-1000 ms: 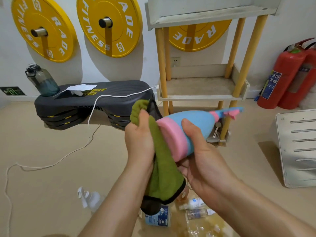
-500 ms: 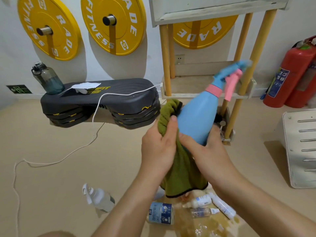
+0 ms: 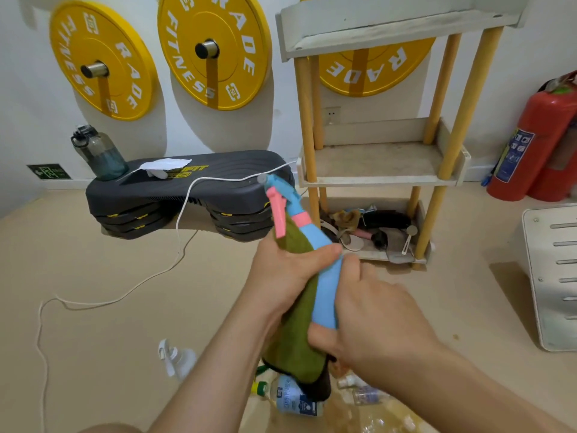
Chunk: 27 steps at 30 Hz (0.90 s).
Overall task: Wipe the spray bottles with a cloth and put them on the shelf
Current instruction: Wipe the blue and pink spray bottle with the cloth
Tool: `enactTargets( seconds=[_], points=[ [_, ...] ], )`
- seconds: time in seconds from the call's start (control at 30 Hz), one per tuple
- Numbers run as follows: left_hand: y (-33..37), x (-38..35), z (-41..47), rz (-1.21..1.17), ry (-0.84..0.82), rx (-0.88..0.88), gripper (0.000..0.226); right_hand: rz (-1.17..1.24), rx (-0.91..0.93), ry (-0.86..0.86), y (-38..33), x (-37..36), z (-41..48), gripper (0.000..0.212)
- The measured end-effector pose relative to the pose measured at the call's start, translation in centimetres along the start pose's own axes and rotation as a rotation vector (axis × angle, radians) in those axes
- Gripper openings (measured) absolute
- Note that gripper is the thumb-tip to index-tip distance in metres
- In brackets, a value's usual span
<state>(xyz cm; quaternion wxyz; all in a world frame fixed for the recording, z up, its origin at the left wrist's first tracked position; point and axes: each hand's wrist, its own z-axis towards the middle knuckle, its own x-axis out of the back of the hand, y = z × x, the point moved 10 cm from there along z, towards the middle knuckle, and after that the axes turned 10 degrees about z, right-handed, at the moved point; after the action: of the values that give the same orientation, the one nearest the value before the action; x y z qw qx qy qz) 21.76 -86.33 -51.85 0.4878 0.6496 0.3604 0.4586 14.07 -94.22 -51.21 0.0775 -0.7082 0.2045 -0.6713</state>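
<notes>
- Beige flooring (image 3: pixel 125 307) of a gym room fills the foreground, where a labelled bottle (image 3: pixel 293 398) and a few small clear bottles (image 3: pixel 362 392) lie near the bottom edge; a clear spray bottle (image 3: pixel 176 359) lies apart to their left.
- At centre frame the right hand (image 3: pixel 374 314) grips the lower body of a blue spray bottle (image 3: pixel 326 292), fingers curled round it.
- Beside it, the left hand (image 3: pixel 281 273) clamps a green cloth (image 3: pixel 293 348) against the bottle's upper body, thumb laid across the blue plastic; the cloth hangs down below both hands.
- Held above the floor, short of the shelf, the bottle stands roughly upright with its neck tilted left and away, pink collar and pink trigger showing above the left hand.
- A white slotted panel (image 3: pixel 552 276) sits at the right edge.
- Farther back, a dark step platform (image 3: pixel 203 189) carries a tinted water bottle (image 3: pixel 100 154); a white cable (image 3: pixel 184 220) trails from it across the floor.
- To its right stands a wooden shelf (image 3: pixel 377 179), its lowest tier holding clutter (image 3: pixel 368 226).
- Yellow weight plates (image 3: pixel 215 48) hang on the white wall, with red fire extinguishers (image 3: pixel 537 142) at far right.
</notes>
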Motion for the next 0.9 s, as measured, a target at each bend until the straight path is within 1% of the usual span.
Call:
enactTargets(
  seconds=[0.03, 0.1, 0.17, 0.2, 0.27, 0.3, 0.33, 0.37, 0.4, 0.43, 0.47, 0.5, 0.53, 0.57, 0.6, 0.63, 0.67, 0.7, 0.73, 0.77, 0.83, 0.87, 0.9],
  points=[
    [-0.4, 0.5, 0.1, -0.022, 0.018, 0.02, 0.023, 0.01, 0.031, -0.045, -0.2, -0.1, -0.1, 0.083],
    [-0.8, 1.4, 0.4, -0.094, 0.035, 0.023, 0.026, 0.164, 0.078, -0.15, 0.1, 0.6, -0.2, 0.075],
    [-0.8, 1.8, 0.8, -0.17, 0.002, -0.01, 0.044, 0.479, 0.033, -0.246, 1.7, 1.0, 0.3, 0.071],
    [-0.9, 1.8, 0.9, -0.208, -0.026, -0.02, 0.052, 0.686, -0.015, -0.309, 2.4, 0.5, 0.5, 0.071],
    [-1.2, 1.4, 0.6, -0.318, -0.104, 0.002, 0.063, 1.128, -0.083, -0.494, 1.9, -1.8, 0.0, 0.067],
    [-1.3, 1.1, 0.4, -0.365, -0.144, 0.026, 0.068, 1.282, -0.086, -0.58, 0.9, -2.8, -0.4, 0.061],
    [-1.2, 1.0, 0.2, -0.387, -0.17, 0.043, 0.071, 1.369, -0.057, -0.618, 0.1, -3.4, -0.6, 0.054],
    [-1.0, 1.2, 0.2, -0.389, -0.167, 0.044, 0.069, 1.418, -0.025, -0.603, -0.4, -3.6, -0.5, 0.049],
    [-0.8, 1.5, 0.2, -0.388, -0.14, 0.025, 0.06, 1.437, 0.005, -0.55, -0.7, -3.6, -0.3, 0.045],
    [-0.4, 1.7, 0.1, -0.384, -0.1, -0.001, 0.042, 1.44, 0.023, -0.479, -0.6, -3.4, 0.1, 0.044],
    [-0.3, 2.0, 0.1, -0.363, -0.041, -0.013, 0.022, 1.412, 0.03, -0.396, -0.2, -3.3, 0.4, 0.049],
    [-0.4, 2.1, -0.1, -0.331, 0.029, -0.005, 0.007, 1.333, 0.018, -0.295, 0.5, -3.3, 0.8, 0.061],
    [-1.0, 2.2, -0.2, -0.265, 0.114, 0.015, 0.006, 1.173, -0.028, -0.197, 1.4, -3.8, 1.0, 0.073],
    [-1.6, 2.4, -0.4, -0.186, 0.194, 0.032, 0.008, 0.955, -0.092, -0.117, 2.3, -4.4, 0.9, 0.078],
    [-2.1, 2.5, -0.5, -0.105, 0.271, 0.035, 0.009, 0.748, -0.14, -0.058, 3.0, -4.7, 0.7, 0.077],
    [-2.5, 2.6, -0.7, -0.051, 0.326, 0.035, 0.011, 0.604, -0.152, -0.024, 3.1, -4.7, 0.6, 0.074],
    [-2.6, 2.7, -0.8, -0.024, 0.357, 0.031, 0.013, 0.534, -0.137, -0.008, 2.9, -4.6, 0.5, 0.071],
    [-2.4, 3.0, -0.9, -0.008, 0.38, 0.027, 0.014, 0.517, -0.105, -0.019, 2.8, -4.4, 0.4, 0.071],
    [-2.1, 3.4, -0.8, 0.003, 0.396, 0.016, 0.015, 0.563, -0.069, -0.059, 2.7, -4.4, 0.6, 0.071],
    [-1.6, 3.9, -0.7, 0.008, 0.402, 0.002, 0.018, 0.694, -0.045, -0.097, 2.7, -4.0, 0.8, 0.071],
    [-0.4, 4.7, -0.7, 0.022, 0.4, -0.042, 0.027, 1.038, -0.045, -0.121, 3.0, -3.0, 1.1, 0.074],
    [0.4, 5.2, -0.8, 0.072, 0.412, -0.088, 0.033, 1.143, -0.044, -0.125, 3.0, -2.8, 1.3, 0.076],
    [1.5, 5.7, -1.1, 0.2, 0.445, -0.161, 0.04, 1.17, -0.034, -0.128, 2.8, -2.6, 1.4, 0.079]
  ],
)
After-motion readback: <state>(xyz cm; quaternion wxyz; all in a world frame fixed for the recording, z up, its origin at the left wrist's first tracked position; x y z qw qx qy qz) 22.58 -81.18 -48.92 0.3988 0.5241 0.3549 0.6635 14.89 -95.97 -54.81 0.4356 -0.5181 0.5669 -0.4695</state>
